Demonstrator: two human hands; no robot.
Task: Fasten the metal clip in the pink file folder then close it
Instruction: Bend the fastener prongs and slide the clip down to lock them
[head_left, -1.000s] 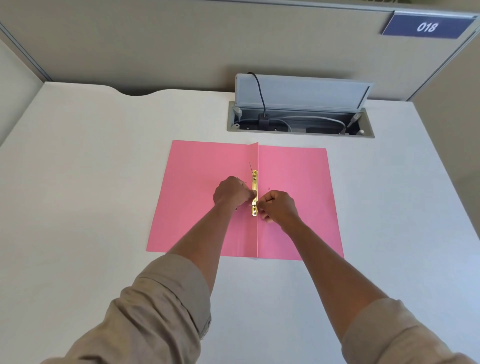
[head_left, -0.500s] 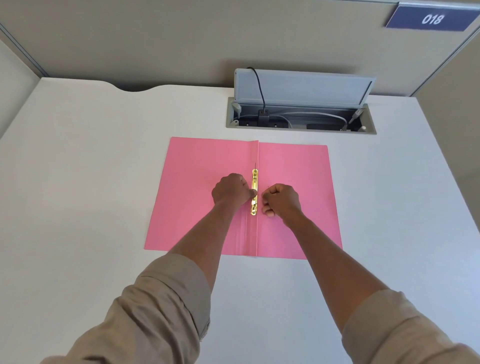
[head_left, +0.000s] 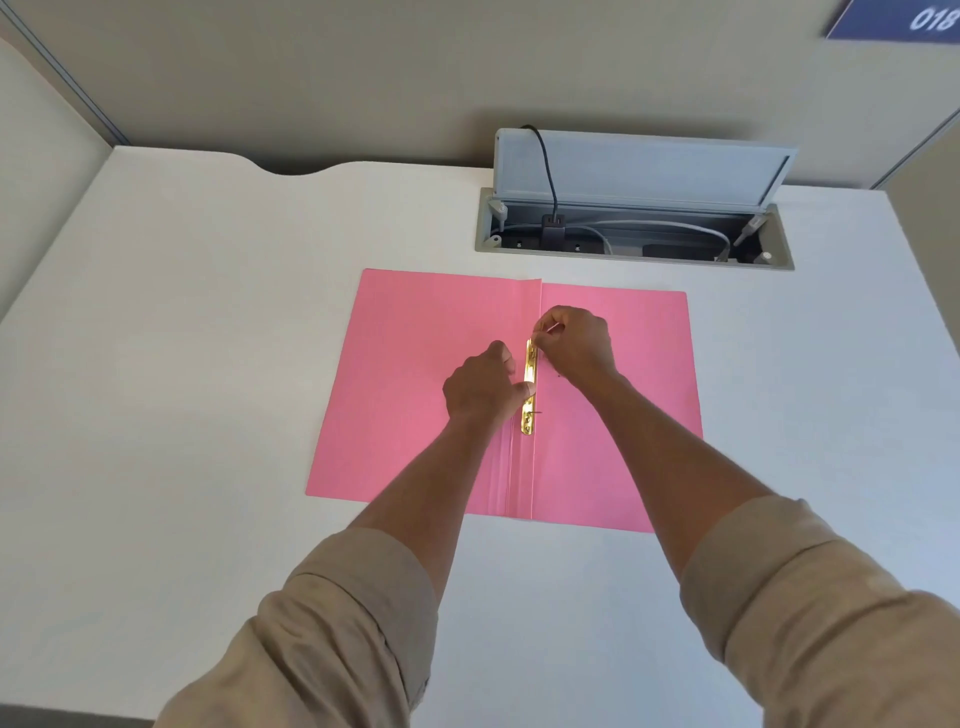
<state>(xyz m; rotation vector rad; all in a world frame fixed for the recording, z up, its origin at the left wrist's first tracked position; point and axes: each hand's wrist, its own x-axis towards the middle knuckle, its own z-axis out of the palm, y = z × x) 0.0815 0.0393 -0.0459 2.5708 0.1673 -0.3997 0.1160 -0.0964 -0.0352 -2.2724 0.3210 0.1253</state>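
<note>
The pink file folder (head_left: 415, 395) lies open and flat on the white desk, spine running away from me. A gold metal clip (head_left: 529, 415) sits along the spine. My left hand (head_left: 480, 387) rests just left of the clip, its thumb pressing on the clip's middle. My right hand (head_left: 576, 340) is at the clip's far end, fingertips pinched on a thin metal prong that sticks up there. The clip's near end lies flat and uncovered.
An open cable box (head_left: 634, 228) with a raised grey lid, a black plug and white cables is set into the desk just beyond the folder. Beige partition walls enclose the desk at the back and sides.
My right hand has moved from the near end of the clip to its far end and pinched the prong. My left hand shifted slightly and keeps pressing the clip. The camera tilted.
</note>
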